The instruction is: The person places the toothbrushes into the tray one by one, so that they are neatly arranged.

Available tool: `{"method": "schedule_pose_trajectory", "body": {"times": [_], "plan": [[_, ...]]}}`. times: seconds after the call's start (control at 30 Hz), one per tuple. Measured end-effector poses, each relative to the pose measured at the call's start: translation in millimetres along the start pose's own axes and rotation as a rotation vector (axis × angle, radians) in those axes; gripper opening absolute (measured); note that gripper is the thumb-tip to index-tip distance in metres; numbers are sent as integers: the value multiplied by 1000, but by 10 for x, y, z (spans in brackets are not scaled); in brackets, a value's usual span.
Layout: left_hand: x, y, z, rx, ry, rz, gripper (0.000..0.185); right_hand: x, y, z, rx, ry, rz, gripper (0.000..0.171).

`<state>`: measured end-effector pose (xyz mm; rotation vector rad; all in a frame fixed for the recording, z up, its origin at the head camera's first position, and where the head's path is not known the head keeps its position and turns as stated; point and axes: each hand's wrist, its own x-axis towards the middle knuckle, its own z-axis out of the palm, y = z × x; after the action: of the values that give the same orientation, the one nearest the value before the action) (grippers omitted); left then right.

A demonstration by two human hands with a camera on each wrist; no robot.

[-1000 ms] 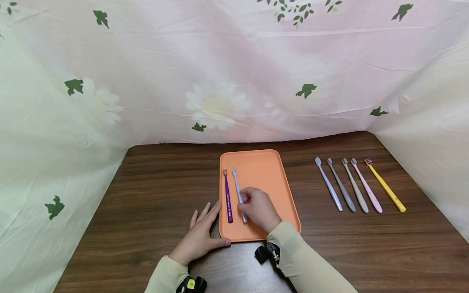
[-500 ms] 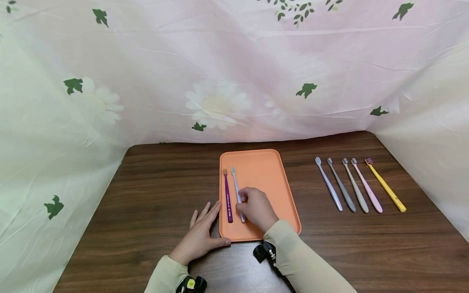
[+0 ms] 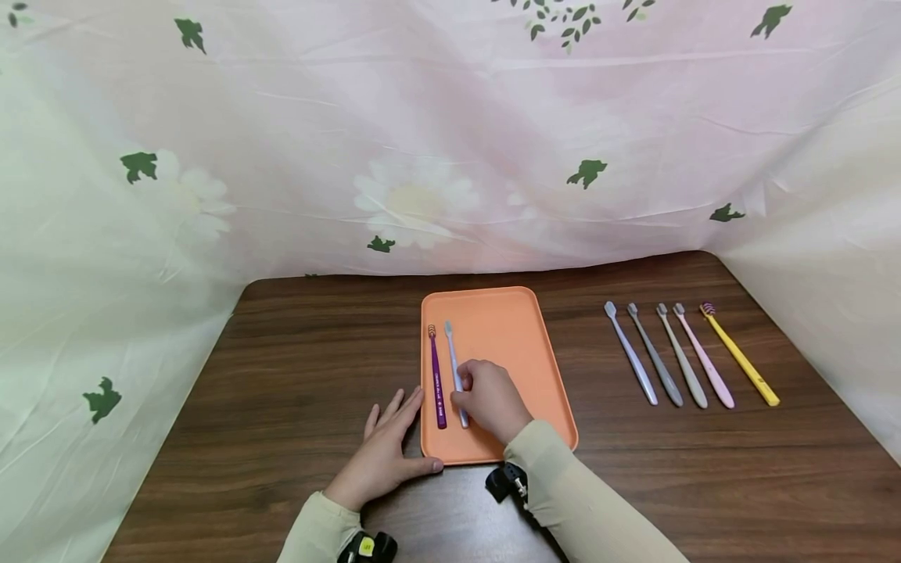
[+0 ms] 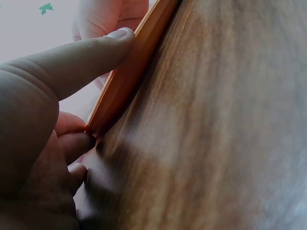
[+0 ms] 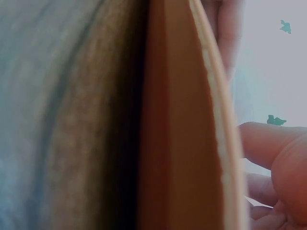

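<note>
R hand (image 3: 490,400) pinches lt-blue toothbrush (image 3: 452,349) mid-handle; prob. light, stiff, slick; best held there; L hand (image 3: 384,453) has fingers spread, touching tray (image 3: 500,320).

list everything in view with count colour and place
tray: 1, orange, middle of table
held toothbrush: 1, pale blue, on tray, beside purple
purple toothbrush: 1, purple, tray's left
periwinkle toothbrush: 1, pale blue-violet, leftmost in row right of tray
grey toothbrush: 1, grey, second
grey-green toothbrush: 1, grey-green, third
pink toothbrush: 1, pink, fourth
yellow toothbrush: 1, yellow, rightmost
table: 1, dark brown, under tray
cloth: count unclear, pale, behind and beside table
wrist cameras: 2, black, on wrists
sleeves: 2, pale beige, on arms
left hand: 1, bare, touching tray's near left corner
right hand: 1, bare, pinching held toothbrush
</note>
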<state>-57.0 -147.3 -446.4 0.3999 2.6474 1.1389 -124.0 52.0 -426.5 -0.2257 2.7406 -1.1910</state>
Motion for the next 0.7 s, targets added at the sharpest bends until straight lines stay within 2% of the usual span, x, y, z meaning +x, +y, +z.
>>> {"method": "schedule_pose_trajectory", "body": {"times": [0.5,0.7], "plan": [[-7,22,-3,-3,0,-10,104,-48,15,-18,35,2,-2,19],[-8,15,-5,2,0,-4,104,-82,35,-67,45,30,-10,35]]}}
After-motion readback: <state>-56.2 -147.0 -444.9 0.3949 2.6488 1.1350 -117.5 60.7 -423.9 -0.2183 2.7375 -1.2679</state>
